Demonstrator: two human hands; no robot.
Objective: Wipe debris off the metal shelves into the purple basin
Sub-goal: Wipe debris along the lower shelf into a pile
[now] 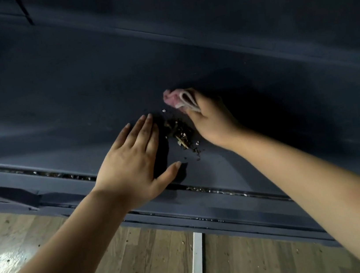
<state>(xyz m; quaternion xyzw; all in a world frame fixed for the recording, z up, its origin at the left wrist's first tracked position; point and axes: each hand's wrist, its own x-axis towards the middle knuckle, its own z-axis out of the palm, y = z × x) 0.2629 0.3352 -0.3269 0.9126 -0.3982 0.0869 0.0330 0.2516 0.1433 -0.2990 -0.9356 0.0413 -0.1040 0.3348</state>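
Observation:
A small heap of dry brown debris (181,134) lies on the dark grey metal shelf (66,110), near its front edge. My left hand (134,163) rests flat on the shelf just left of the heap, fingers together and thumb spread, holding nothing. My right hand (211,120) sits right of the heap, closed around a crumpled pink and white cloth (177,99) that sticks out past my fingers. The heap lies between both hands. No purple basin is in view.
More crumbs sit in the groove (216,191) along the shelf's front lip. Another dark shelf (251,22) hangs above and behind. Below is a wooden floor (146,268) with scattered bits and a white strip (198,263).

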